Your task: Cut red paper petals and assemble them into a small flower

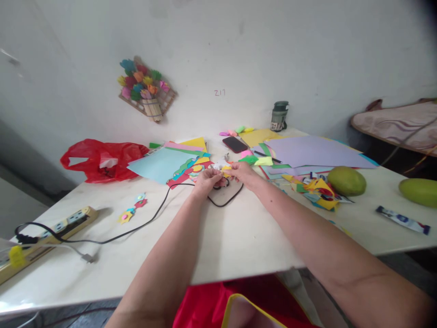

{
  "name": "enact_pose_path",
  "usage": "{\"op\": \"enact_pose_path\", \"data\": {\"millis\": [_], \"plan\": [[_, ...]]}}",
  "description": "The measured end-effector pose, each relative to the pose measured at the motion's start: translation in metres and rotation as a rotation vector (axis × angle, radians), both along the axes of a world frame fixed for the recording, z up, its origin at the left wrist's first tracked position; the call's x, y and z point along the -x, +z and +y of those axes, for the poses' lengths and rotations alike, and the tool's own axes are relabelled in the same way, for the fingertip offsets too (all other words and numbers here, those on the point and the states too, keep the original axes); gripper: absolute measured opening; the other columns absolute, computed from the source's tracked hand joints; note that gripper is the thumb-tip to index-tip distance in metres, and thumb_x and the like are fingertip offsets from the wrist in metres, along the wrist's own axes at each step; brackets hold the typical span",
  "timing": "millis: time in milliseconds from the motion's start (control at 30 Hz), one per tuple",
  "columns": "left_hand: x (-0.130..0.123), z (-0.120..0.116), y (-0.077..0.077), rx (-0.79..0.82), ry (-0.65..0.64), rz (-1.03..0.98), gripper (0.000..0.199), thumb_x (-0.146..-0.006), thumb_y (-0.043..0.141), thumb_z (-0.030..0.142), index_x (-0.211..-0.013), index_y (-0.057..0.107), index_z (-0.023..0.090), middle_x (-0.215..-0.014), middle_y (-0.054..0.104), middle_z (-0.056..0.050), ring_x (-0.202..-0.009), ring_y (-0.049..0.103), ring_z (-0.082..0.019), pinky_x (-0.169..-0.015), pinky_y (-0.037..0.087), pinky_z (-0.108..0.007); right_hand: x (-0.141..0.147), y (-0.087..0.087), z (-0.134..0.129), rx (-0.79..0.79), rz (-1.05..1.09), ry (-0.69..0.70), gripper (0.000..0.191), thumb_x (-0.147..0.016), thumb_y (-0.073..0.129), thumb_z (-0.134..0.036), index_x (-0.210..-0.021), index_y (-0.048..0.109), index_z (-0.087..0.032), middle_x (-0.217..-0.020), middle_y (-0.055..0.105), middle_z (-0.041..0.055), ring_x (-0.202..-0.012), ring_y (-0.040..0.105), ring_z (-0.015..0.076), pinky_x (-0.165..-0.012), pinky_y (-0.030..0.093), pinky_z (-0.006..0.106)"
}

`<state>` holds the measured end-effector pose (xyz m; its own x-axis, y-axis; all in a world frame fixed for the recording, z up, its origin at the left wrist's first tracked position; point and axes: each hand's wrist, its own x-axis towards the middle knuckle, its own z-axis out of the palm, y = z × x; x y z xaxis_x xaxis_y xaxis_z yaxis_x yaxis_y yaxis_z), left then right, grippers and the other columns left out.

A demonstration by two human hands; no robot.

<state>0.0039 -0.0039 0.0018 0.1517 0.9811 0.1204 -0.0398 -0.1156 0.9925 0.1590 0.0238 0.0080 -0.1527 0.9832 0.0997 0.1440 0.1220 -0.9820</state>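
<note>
Nearest us, red cloth with yellow edging [205,305] shows below the front edge of the white tabletop [246,241], and bare surface lies between our forearms. Off to our left, the power strip [80,218] crowds the side, and its black cable [136,226] curves across to our hands, looping beneath them. At right, the glossy tube [403,220] carries print too small to read, with open room around it. Our left hand [206,181] has its fingertips pinched together, on what we cannot tell; our right hand [244,174] pinches a small yellow piece [226,170], which sits between both hands mid-table. Smooth green fruits [346,181] lie rightward, one touching crumpled paper scraps [321,191]. Farther back, we see a flat light-blue sheet [160,164] beside a crinkled red plastic bag [105,159], a lilac sheet [307,151], a dark phone [235,144] and an upright bottle [279,116]. On the wall [218,45], we read "217", right of a bright bouquet [143,86].
</note>
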Motion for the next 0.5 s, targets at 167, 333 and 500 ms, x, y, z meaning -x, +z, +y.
{"op": "enact_pose_path", "data": {"millis": [167, 333, 500], "plan": [[-0.0009, 0.0007, -0.0012, -0.007, -0.005, 0.003, 0.043, -0.058, 0.081, 0.047, -0.07, 0.058, 0.014, -0.063, 0.067, -0.004, -0.053, 0.062, -0.011, -0.053, 0.047, -0.021, -0.0006, 0.002, -0.0009, 0.007, 0.0, 0.007, 0.026, -0.068, 0.073, -0.023, -0.055, 0.052, -0.017, -0.049, 0.053, -0.0035, -0.047, 0.047, 0.0089, -0.042, 0.03, 0.02], [-0.0025, 0.0003, -0.0013, 0.0, 0.0, 0.001, 0.039, -0.06, 0.081, 0.044, -0.07, 0.059, 0.014, -0.064, 0.067, -0.005, -0.053, 0.061, -0.012, -0.053, 0.047, -0.022, -0.0011, 0.0027, -0.0012, 0.001, -0.021, -0.002, 0.023, -0.071, 0.068, -0.017, -0.054, 0.052, -0.017, -0.047, 0.052, -0.0036, -0.045, 0.045, 0.0079, -0.041, 0.03, 0.019], [-0.0027, 0.0, -0.0012, 0.009, 0.017, 0.01, 0.035, -0.064, 0.079, 0.04, -0.072, 0.059, 0.013, -0.064, 0.067, -0.004, -0.053, 0.061, -0.011, -0.052, 0.045, -0.021, -0.0009, 0.0001, 0.0004, -0.005, -0.026, -0.014, 0.024, -0.073, 0.068, -0.019, -0.055, 0.052, -0.016, -0.046, 0.051, -0.004, -0.044, 0.042, 0.0073, -0.039, 0.027, 0.019]]}}
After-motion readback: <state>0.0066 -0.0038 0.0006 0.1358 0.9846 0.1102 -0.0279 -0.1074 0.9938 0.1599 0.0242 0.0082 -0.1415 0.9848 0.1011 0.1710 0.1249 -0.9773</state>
